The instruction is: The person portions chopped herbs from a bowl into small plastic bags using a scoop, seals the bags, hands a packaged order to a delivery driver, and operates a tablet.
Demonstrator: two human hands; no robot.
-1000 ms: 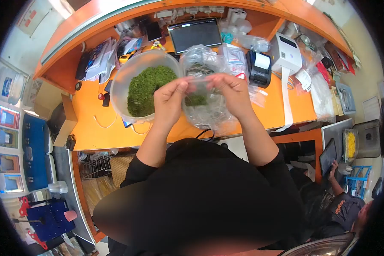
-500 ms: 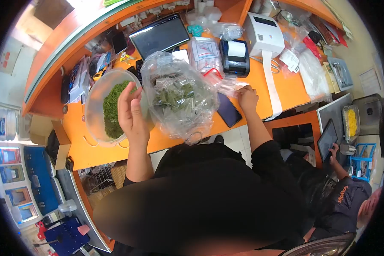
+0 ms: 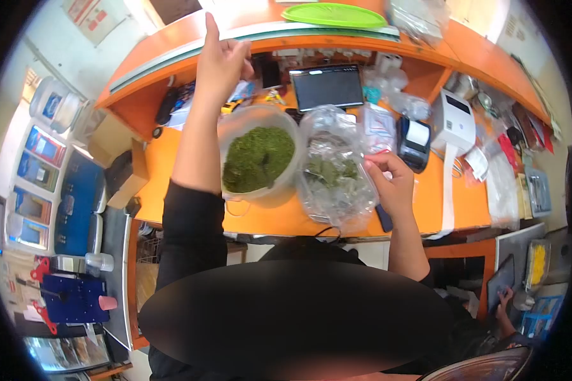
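Observation:
My left hand (image 3: 219,63) is raised high over the orange counter's upper shelf (image 3: 171,44), index finger up and the other fingers loosely curled; I see nothing in it. My right hand (image 3: 393,181) pinches the right edge of a large clear plastic bag (image 3: 333,184) that holds green leaves and rests on the counter (image 3: 171,190). Left of the bag, under my left forearm, stands a clear round tub (image 3: 254,115) filled with chopped green herb (image 3: 257,159). A dark phone (image 3: 383,220) lies just below my right hand.
A tablet (image 3: 327,86) leans at the back. A black label printer (image 3: 414,143) and a white printer (image 3: 454,120) with a paper strip stand to the right. A green lid (image 3: 333,14) lies on the top shelf. A cardboard box (image 3: 124,171) sits left. Another person's hand (image 3: 505,295) holds a tablet at lower right.
My left hand rose from beside the tub to the upper shelf. My right hand moved from the counter onto the big bag's edge. The small bag both hands held is out of sight.

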